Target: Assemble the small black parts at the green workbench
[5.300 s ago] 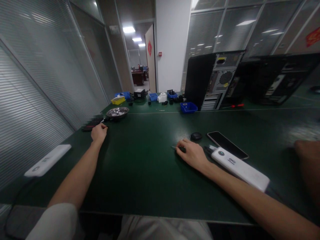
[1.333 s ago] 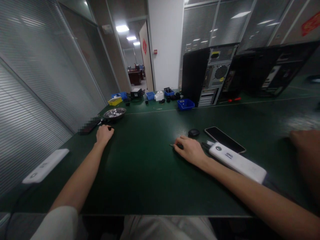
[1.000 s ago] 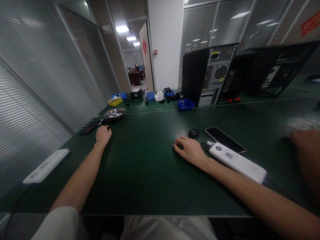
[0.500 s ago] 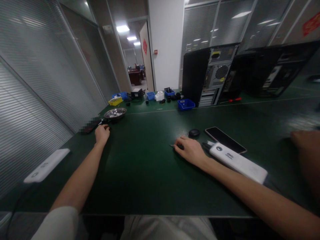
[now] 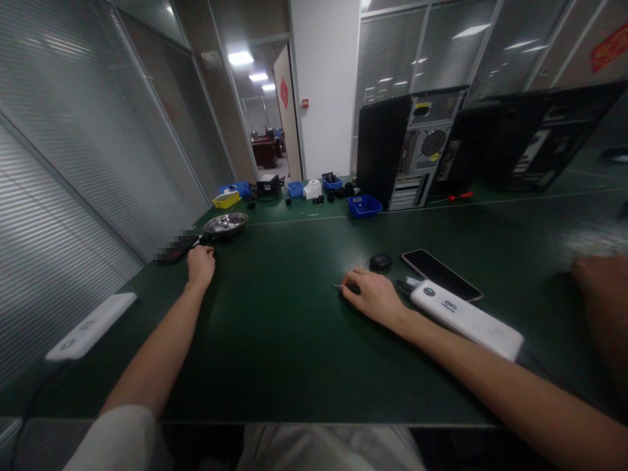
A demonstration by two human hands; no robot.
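Observation:
My left hand (image 5: pixel 201 263) rests on the green table (image 5: pixel 275 340), fingers curled around something small and dark that I cannot make out. A shiny metal bowl (image 5: pixel 226 224) with small pale bits in it stands just beyond it. Lying on the table, my right hand (image 5: pixel 369 291) is closed on a small dark-handled tool (image 5: pixel 353 288), whose thin metal tip points left. A black computer mouse (image 5: pixel 381 261) is just behind the right hand. Beside the wrist lie a white power bank (image 5: pixel 466 319) marked 18 and a dark-screened phone (image 5: pixel 441 275).
Another white power bank (image 5: pixel 92 327) lies at the left edge. Computer cases (image 5: pixel 409 150) stand at the back right, near a blue bin (image 5: pixel 364 206) and a red-handled screwdriver (image 5: pixel 460 196). A yellow tray (image 5: pixel 226 199) sits far left. Another person's hand (image 5: pixel 601 278) is at the right.

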